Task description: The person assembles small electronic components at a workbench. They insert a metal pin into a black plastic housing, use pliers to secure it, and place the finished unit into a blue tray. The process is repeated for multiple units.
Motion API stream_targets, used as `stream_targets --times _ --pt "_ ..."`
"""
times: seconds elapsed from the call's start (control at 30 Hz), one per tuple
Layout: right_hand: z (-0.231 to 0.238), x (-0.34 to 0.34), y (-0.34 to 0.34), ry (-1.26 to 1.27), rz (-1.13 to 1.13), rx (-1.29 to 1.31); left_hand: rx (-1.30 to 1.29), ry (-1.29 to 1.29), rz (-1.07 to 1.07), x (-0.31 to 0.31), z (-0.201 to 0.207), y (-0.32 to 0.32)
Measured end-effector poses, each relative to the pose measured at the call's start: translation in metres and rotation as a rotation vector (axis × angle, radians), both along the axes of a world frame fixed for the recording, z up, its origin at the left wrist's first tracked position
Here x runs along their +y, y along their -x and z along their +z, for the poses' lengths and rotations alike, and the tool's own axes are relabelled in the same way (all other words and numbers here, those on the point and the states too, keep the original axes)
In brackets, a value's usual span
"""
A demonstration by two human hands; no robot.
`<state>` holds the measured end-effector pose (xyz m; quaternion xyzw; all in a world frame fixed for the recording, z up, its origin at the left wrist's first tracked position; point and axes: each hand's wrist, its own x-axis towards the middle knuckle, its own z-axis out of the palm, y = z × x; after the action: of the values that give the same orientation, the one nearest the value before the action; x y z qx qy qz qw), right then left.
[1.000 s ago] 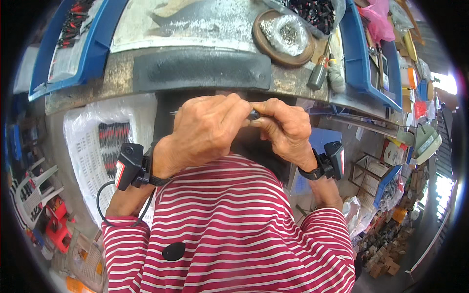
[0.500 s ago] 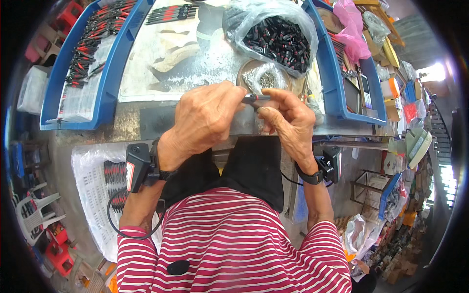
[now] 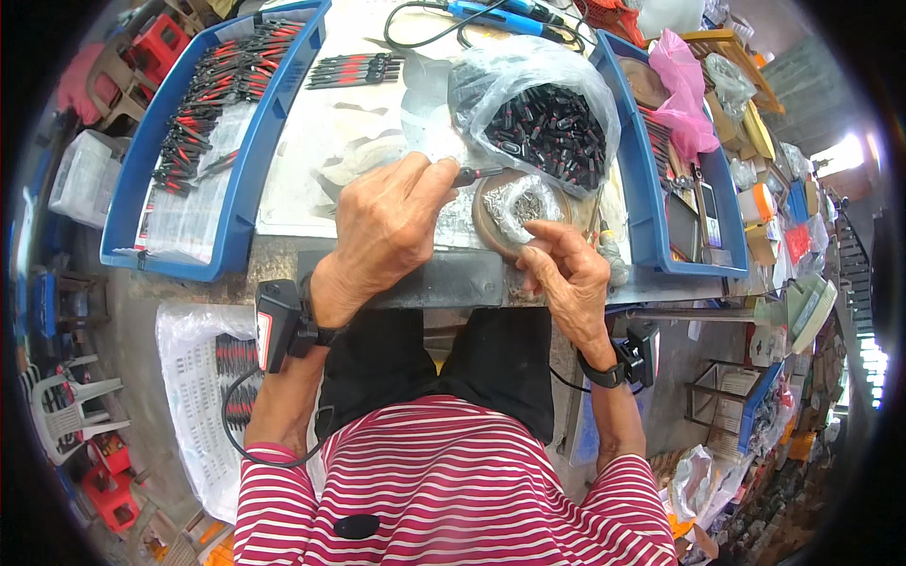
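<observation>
My left hand (image 3: 382, 222) is closed, pinching a slim black part (image 3: 476, 175) between thumb and fingertips, its tip pointing right. My right hand (image 3: 574, 283) is apart from that part, thumb and forefinger loosely spread at the near edge of a round brown dish (image 3: 491, 230). Nothing shows between the right fingers. In the dish a clear plastic bag (image 3: 517, 209) holds many tiny metal pieces. Behind it, a large clear bag (image 3: 475, 83) lies open, full of short black parts (image 3: 552, 132) with red marks.
A blue tray (image 3: 226, 222) at left holds black-and-red tools (image 3: 203, 123). Similar tools (image 3: 354, 70) lie in a row on the table. A second blue tray (image 3: 651, 212) at right holds a pink bag (image 3: 681, 94). Blue corded tools (image 3: 510, 19) lie at the back.
My right hand has come away from the black part and lowered beside the dish. My left hand still holds the part. The view has shifted, showing more of the table's far side.
</observation>
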<state>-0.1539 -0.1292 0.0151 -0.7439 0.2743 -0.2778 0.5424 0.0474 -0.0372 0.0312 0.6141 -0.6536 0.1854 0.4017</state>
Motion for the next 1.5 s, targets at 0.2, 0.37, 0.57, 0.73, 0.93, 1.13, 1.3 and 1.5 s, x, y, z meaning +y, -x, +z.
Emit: stream_targets --times 0.2,0.37,0.57,0.73,0.93,1.13,1.3,1.5 --pt "-0.005 -0.003 0.002 0.059 -0.035 0.002 0.124 -0.086 -0.027 0.006 -0.006 0.006" --pt "-0.001 0.0 0.002 0.047 -0.082 0.047 0.174 -0.25 -0.03 0.014 -0.012 0.015" --pt "0.008 0.009 0.0 -0.125 -0.04 0.069 0.34 -0.379 -0.121 0.018 -0.017 0.021" --pt "0.009 0.013 -0.004 -0.204 -0.008 0.047 0.394 -0.447 -0.162 0.021 -0.016 0.026" --pt "0.009 0.015 0.002 -0.315 0.157 0.078 0.68 -0.586 -0.277 0.027 -0.011 0.035" --pt "0.008 0.028 0.016 -0.435 0.223 0.157 0.834 -0.825 -0.29 0.044 -0.011 0.047" --pt "0.007 0.032 0.022 -0.502 0.267 0.171 0.951 -0.887 -0.327 0.052 -0.013 0.054" --pt "0.003 0.034 0.025 -0.474 0.273 0.186 0.864 -0.86 -0.294 0.054 -0.015 0.06"
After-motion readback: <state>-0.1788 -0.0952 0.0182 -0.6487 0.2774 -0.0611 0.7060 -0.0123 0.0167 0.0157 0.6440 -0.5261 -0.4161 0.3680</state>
